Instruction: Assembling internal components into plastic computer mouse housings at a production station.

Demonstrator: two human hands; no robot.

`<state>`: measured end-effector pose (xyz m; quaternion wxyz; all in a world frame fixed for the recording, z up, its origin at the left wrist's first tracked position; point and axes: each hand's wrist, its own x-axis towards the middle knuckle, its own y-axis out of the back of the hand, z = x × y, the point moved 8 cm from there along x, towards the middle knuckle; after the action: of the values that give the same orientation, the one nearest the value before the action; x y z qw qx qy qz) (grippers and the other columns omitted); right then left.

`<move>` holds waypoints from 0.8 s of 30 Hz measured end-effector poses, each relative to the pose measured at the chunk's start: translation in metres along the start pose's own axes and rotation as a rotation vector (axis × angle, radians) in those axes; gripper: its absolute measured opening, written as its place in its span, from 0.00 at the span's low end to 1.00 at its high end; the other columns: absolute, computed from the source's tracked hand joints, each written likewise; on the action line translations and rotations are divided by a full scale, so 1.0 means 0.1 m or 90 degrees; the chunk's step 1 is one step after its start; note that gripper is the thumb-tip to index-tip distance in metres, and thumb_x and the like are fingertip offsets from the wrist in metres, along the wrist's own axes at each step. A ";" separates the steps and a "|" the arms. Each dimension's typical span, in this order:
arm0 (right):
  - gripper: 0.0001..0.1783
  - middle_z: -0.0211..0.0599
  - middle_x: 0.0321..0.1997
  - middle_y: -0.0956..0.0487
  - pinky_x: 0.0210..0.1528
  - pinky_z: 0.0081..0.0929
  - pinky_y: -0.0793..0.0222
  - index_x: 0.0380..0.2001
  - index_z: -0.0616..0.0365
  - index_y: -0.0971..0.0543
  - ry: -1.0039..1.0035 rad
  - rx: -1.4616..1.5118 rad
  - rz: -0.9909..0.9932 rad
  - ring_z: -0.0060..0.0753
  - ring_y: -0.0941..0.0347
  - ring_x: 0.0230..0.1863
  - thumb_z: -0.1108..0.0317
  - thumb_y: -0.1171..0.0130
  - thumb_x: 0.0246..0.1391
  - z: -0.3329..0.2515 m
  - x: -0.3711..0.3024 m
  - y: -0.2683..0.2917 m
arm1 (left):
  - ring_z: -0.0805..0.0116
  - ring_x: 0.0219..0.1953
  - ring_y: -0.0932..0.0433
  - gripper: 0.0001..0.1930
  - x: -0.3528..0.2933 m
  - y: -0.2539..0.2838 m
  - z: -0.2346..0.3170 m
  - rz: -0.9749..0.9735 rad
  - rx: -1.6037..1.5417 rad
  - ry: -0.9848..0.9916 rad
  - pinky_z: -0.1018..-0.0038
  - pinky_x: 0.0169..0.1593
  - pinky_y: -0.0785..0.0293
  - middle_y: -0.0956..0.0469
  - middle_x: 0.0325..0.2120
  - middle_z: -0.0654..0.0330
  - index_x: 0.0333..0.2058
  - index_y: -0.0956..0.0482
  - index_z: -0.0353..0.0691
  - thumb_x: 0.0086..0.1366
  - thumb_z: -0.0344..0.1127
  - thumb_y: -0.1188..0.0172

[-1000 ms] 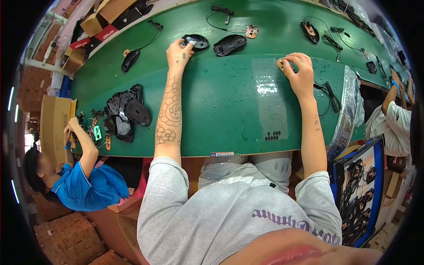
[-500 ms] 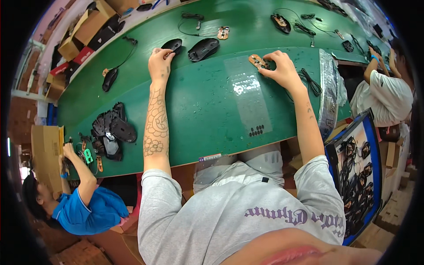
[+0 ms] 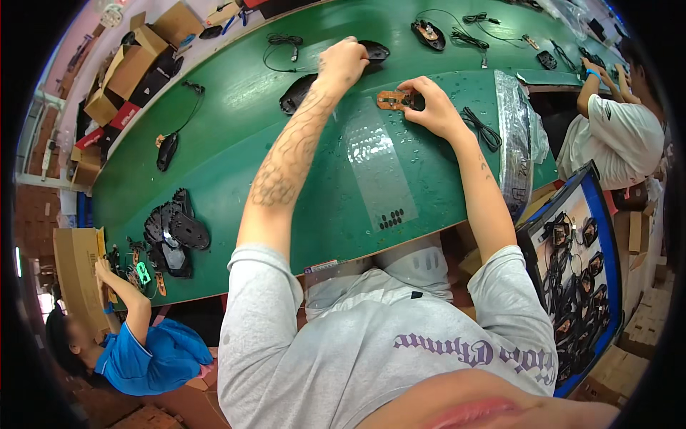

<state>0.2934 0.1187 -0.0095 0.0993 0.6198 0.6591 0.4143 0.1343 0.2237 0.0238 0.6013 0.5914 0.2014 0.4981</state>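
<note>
My left hand (image 3: 343, 63) reaches to the far middle of the green table, fingers closed on a black mouse shell (image 3: 376, 51) whose left part they cover. Under my left wrist lies a second black mouse shell (image 3: 294, 95), partly hidden. My right hand (image 3: 433, 109) pinches an orange-brown circuit board (image 3: 389, 100) between thumb and fingers, above the far end of a clear sheet (image 3: 370, 164). Small black oval pads (image 3: 391, 218) stick to the sheet's near end. Beside my right wrist a black coiled cable (image 3: 481, 130) rests on the table.
Black mouse shells (image 3: 176, 229) are heaped at left. An opened mouse with its board (image 3: 429, 33) lies far right, near cables. A plastic-wrapped strip (image 3: 513, 143) borders my right side, with a blue-edged tray (image 3: 582, 286) of mouse parts beyond. Co-workers sit at left (image 3: 153, 350) and right (image 3: 622, 136).
My left hand has moved right and farther away with the mouse shell, passing over the other shell. The circuit board in my right hand has turned more level. The whole view has shifted slightly.
</note>
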 end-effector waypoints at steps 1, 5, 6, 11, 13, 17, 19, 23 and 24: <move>0.21 0.33 0.43 0.22 0.48 0.24 0.30 0.47 0.60 0.22 -0.011 0.035 -0.001 0.30 0.27 0.40 0.76 0.39 0.45 0.01 -0.01 0.01 | 0.58 0.35 0.22 0.08 0.09 -0.11 0.03 0.001 -0.002 0.000 0.67 0.41 0.26 0.22 0.33 0.66 0.34 0.14 0.45 0.60 0.39 0.38; 0.23 0.34 0.43 0.22 0.46 0.23 0.29 0.49 0.60 0.23 -0.029 0.136 0.004 0.28 0.26 0.39 0.79 0.41 0.45 0.02 -0.04 0.04 | 0.58 0.37 0.21 0.09 0.17 -0.22 0.19 0.007 -0.009 -0.001 0.67 0.41 0.25 0.21 0.34 0.64 0.36 0.14 0.46 0.61 0.41 0.38; 0.24 0.34 0.44 0.21 0.46 0.23 0.28 0.50 0.60 0.23 -0.024 0.166 0.012 0.28 0.26 0.40 0.80 0.42 0.44 0.02 -0.04 0.05 | 0.58 0.37 0.21 0.10 0.15 -0.17 0.23 0.037 -0.026 -0.003 0.67 0.41 0.25 0.21 0.35 0.63 0.37 0.14 0.46 0.62 0.41 0.39; 0.26 0.36 0.47 0.20 0.45 0.22 0.27 0.52 0.60 0.24 -0.008 0.281 0.032 0.27 0.24 0.43 0.81 0.43 0.44 -0.02 0.01 0.09 | 0.65 0.34 0.21 0.16 -0.22 0.05 0.36 0.049 -0.232 0.013 0.68 0.38 0.23 0.19 0.36 0.60 0.48 0.17 0.46 0.65 0.46 0.40; 0.27 0.37 0.49 0.20 0.46 0.22 0.26 0.53 0.60 0.25 -0.004 0.334 0.040 0.27 0.23 0.45 0.81 0.44 0.45 -0.05 0.00 0.08 | 0.70 0.31 0.21 0.18 -0.51 -0.23 0.36 -0.138 -0.623 0.122 0.74 0.31 0.23 0.18 0.31 0.56 0.52 0.21 0.39 0.66 0.39 0.41; 0.25 0.38 0.50 0.20 0.47 0.20 0.27 0.54 0.59 0.25 -0.016 0.419 0.023 0.26 0.24 0.47 0.82 0.45 0.49 -0.09 -0.01 0.02 | 0.72 0.32 0.21 0.19 -0.90 -0.25 0.45 -0.176 -0.778 0.136 0.77 0.32 0.22 0.18 0.33 0.56 0.55 0.25 0.36 0.68 0.37 0.41; 0.25 0.38 0.51 0.20 0.48 0.20 0.28 0.55 0.59 0.25 -0.019 0.443 0.015 0.26 0.24 0.47 0.82 0.45 0.51 -0.13 -0.01 0.04 | 0.73 0.33 0.21 0.20 -0.96 -0.25 0.46 -0.186 -0.834 0.140 0.79 0.32 0.22 0.18 0.34 0.56 0.56 0.26 0.35 0.68 0.36 0.41; 0.20 0.38 0.46 0.18 0.42 0.19 0.26 0.47 0.60 0.20 -0.165 0.476 -0.024 0.23 0.22 0.42 0.82 0.45 0.50 -0.01 -0.07 0.13 | 0.72 0.35 0.20 0.19 -1.04 -0.22 0.36 -0.176 -0.953 0.196 0.78 0.37 0.18 0.18 0.38 0.55 0.56 0.27 0.37 0.67 0.32 0.39; 0.20 0.38 0.46 0.18 0.42 0.19 0.26 0.47 0.60 0.20 -0.169 0.474 -0.016 0.23 0.22 0.42 0.82 0.45 0.50 0.03 -0.09 0.15 | 0.72 0.35 0.20 0.19 -1.04 -0.23 0.37 -0.185 -0.954 0.191 0.78 0.37 0.18 0.18 0.38 0.55 0.56 0.27 0.37 0.67 0.32 0.39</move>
<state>0.3086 0.1104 -0.0048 -0.0431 0.6535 0.7532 0.0619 0.1293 0.1217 -0.0253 0.8660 -0.0787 -0.0343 0.4926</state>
